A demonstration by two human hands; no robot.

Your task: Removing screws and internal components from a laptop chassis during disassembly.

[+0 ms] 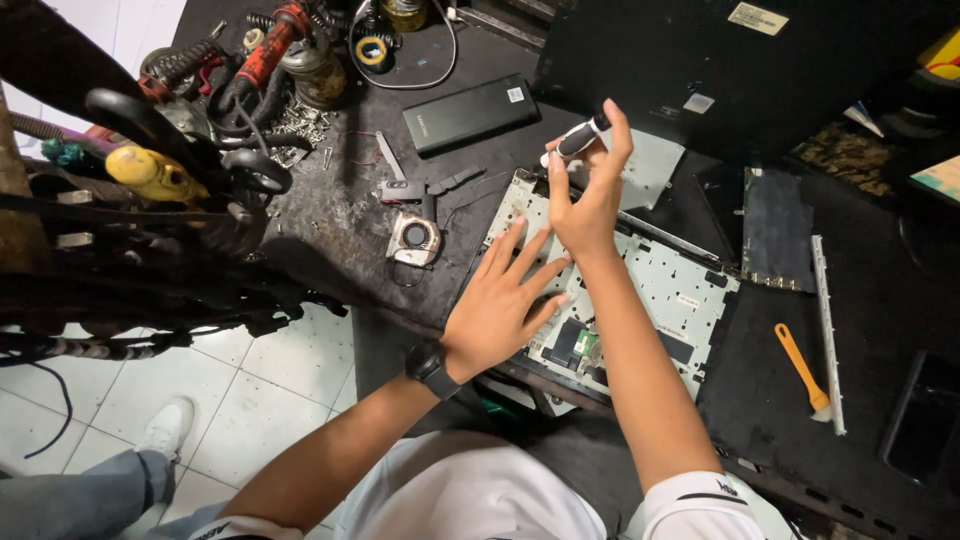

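An opened laptop chassis (690,290), pale grey inside with a small green circuit board, lies on a black workbench (330,220). My left hand (500,305) rests flat on its near left corner, fingers spread, a black watch on the wrist. My right hand (590,195) is raised over the chassis's far left part and grips a black-and-white screwdriver (575,140) by its handle, held nearly upright.
A small cooling fan (414,238) and a black power bank (470,113) lie left of the chassis. An orange-handled brush (803,372) and a metal strip (826,330) lie to the right. Tools and cables (190,170) crowd the left. Another person's shoe (168,428) stands on the tiled floor.
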